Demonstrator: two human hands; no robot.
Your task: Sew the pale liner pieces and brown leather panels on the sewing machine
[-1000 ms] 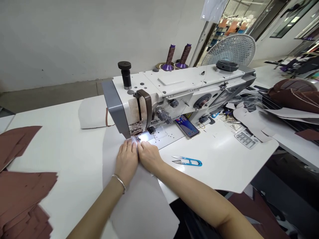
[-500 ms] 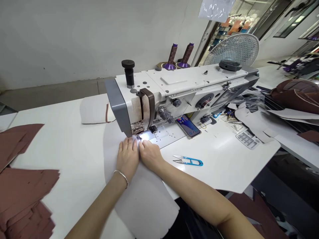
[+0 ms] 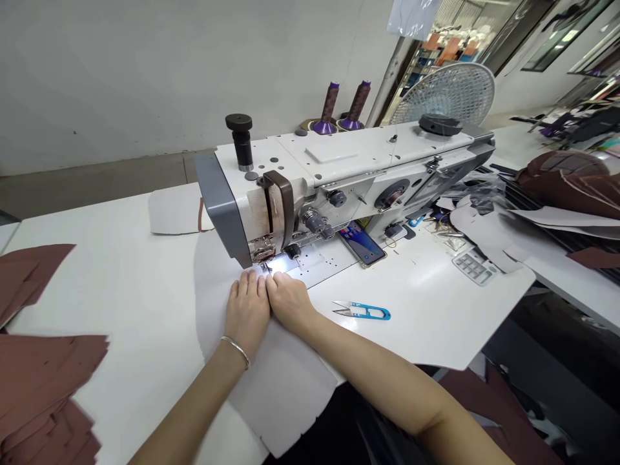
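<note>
My left hand (image 3: 247, 310) and my right hand (image 3: 289, 299) lie side by side, fingers flat, pressing a pale grey sheet of material (image 3: 278, 394) onto the white table. Their fingertips sit just in front of the lit needle and presser foot (image 3: 265, 260) of a white industrial sewing machine (image 3: 339, 174). The sheet runs from under the machine head back over the table's front edge. A silver bangle circles my left wrist.
Blue thread snips (image 3: 362, 311) lie right of my hands. A phone (image 3: 362, 243) rests by the machine base. Brown cut pieces (image 3: 43, 381) pile at the left. Two thread cones (image 3: 345, 106), a fan (image 3: 443, 93) and brown material (image 3: 566, 181) stand behind and right.
The grey sheet has fed away from me under the needle, with less of it hanging over the table edge. Both hands keep their place at the presser foot.
</note>
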